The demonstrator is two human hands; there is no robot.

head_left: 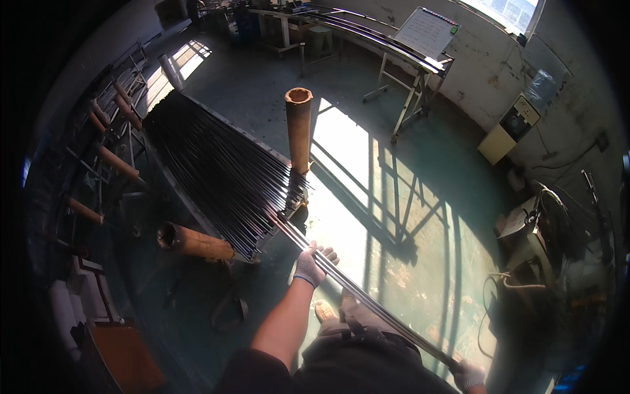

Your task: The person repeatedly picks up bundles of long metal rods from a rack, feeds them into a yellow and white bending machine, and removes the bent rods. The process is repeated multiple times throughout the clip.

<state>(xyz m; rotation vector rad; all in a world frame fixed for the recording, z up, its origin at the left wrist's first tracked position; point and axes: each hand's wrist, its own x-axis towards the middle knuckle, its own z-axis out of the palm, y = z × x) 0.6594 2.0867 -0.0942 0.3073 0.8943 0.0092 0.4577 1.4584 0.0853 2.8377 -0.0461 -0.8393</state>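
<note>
A handful of slender rods [367,299] is being held at the near end of the rack [231,123], its far ends reaching the near right corner of that rack and the rest trailing away toward the person's right. Just off the rack's near end, the rods are being gripped by the gloved left hand [314,264], its thumb being laid over them and its fingers being curled loosely beneath. Well away from the rack, the trailing end is apparently being clasped by the right hand [468,375], though its fingers are being partly hidden. A broad layer of dark rods [210,164] is already being carried by the rack, between an upright brown tube [299,131] and a tilted brown tube [197,243] at its near corners. Judging by this, much of the rack is being covered, while the handful is being kept mostly outside it; whether rods are being added or drawn off cannot be told.
</note>
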